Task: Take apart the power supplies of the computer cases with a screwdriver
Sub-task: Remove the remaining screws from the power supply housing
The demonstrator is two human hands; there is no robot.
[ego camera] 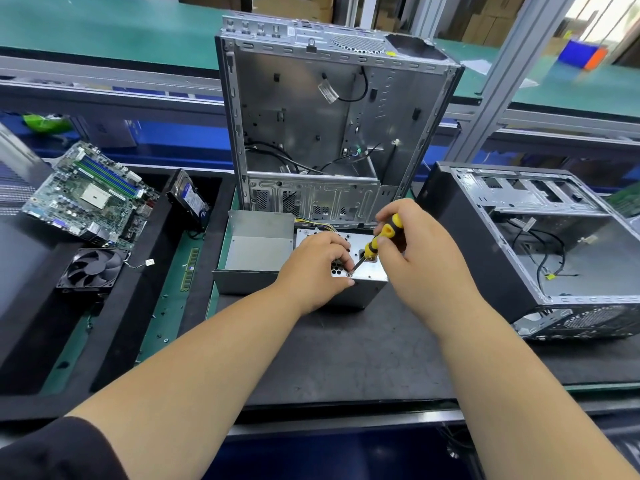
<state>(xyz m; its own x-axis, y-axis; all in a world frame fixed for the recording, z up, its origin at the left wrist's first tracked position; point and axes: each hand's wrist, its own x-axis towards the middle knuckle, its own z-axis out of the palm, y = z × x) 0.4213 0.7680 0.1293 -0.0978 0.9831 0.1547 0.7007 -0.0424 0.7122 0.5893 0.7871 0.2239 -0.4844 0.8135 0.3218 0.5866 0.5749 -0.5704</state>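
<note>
1. Resting on the dark worktop (pixel 346 348) just before the upright case (pixel 332 109), the power supply (pixel 363 282) looks a stiff, fairly heavy steel box with sharp edges; its flat sides seem the best hold.
2. The left hand (pixel 313 268) presses on its top, fingers curled near the screw, steadying it.
3. The right hand (pixel 420 244) pinches the yellow-black screwdriver (pixel 375 244), tilted, tip at the screw.

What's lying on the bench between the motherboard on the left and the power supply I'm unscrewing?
In the head view, a hard drive leans beside the motherboard, and an open metal cover sits against the power supply.
</note>
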